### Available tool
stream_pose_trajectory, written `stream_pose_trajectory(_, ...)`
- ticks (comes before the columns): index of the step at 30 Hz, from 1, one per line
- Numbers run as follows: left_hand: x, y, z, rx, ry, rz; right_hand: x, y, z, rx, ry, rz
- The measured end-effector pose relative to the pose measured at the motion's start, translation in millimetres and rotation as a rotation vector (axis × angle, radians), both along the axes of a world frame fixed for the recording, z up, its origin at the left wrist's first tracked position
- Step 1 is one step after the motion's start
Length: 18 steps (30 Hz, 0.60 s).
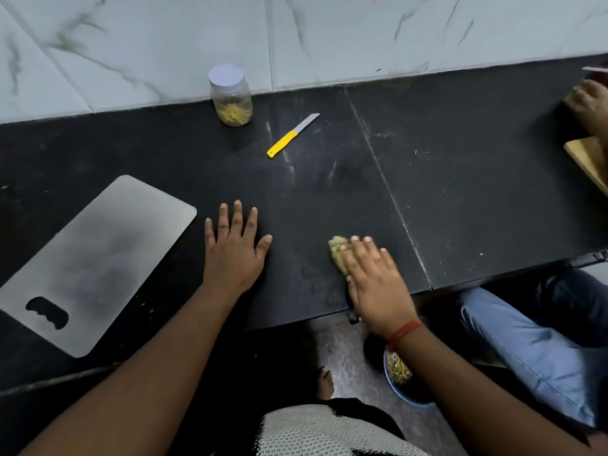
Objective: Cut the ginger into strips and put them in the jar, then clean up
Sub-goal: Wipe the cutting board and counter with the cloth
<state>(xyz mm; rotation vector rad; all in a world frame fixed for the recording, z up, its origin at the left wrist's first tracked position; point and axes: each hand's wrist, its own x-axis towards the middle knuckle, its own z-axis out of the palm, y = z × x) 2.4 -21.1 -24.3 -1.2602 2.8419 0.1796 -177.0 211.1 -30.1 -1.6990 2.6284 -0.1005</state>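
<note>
Most of the job is looking done: the jar (231, 95) is sitting capped at the back edge of the tabletop (329, 192) with ginger strips (233, 114) inside, the knife (292, 135) lying just beside it. The right hand (371, 274) is pressing a cloth (338, 251) flat-fingered near the front edge (wiping, I judge), while the left hand (234, 246) is resting open beside the steel board (92, 261). Remaining: finishing the wipe and putting board and knife away.

Black stone counter (329, 179) with diagonal seam, white grey-veined marble wall tiles (329, 34) behind, dark floor (348, 353) below.
</note>
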Motion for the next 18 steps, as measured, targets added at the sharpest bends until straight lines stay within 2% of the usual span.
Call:
stream_pose_trajectory(2,-1.9,-0.4,1.2,-0.001,0.002,0.005,-9.4,6.4,1.8,-0.043,-0.033,-0.293)
stream_pose_trajectory(3,-2.2,-0.4,1.5,0.001,-0.002,0.007,-2.9,4.7,0.0,-0.039,-0.051,-0.339)
stream_pose_trajectory(6,-5.4,2.8,1.1,0.02,-0.023,0.0,-1.3,13.5,-2.3,0.033,0.015,-0.005)
stream_pose_trajectory(7,-5.9,3.5,1.2,0.02,-0.022,-0.001,-16.5,17.7,-0.5,0.046,0.031,0.017)
stream_pose_trajectory(10,-4.1,2.8,0.8,0.018,-0.017,0.006,-36.2,17.1,3.5,-0.022,-0.006,-0.358)
stream_pose_trajectory(11,-3.8,3.2,-0.3,0.021,-0.019,0.011,-24.6,11.9,2.5,-0.023,-0.032,-0.386)
stream_pose_trajectory(14,-3.8,4.7,-3.5,0.028,-0.024,0.014,-0.3,9.1,-1.1,0.018,-0.004,0.03)
stream_pose_trajectory(15,-4.1,4.8,-4.4,0.026,-0.025,0.014,-4.2,7.5,1.3,0.026,-0.004,0.06)
stream_pose_trajectory(18,-3.2,5.7,-7.5,0.037,-0.029,0.03,3.1,-16.5,7.4,-0.033,-0.067,-0.283)
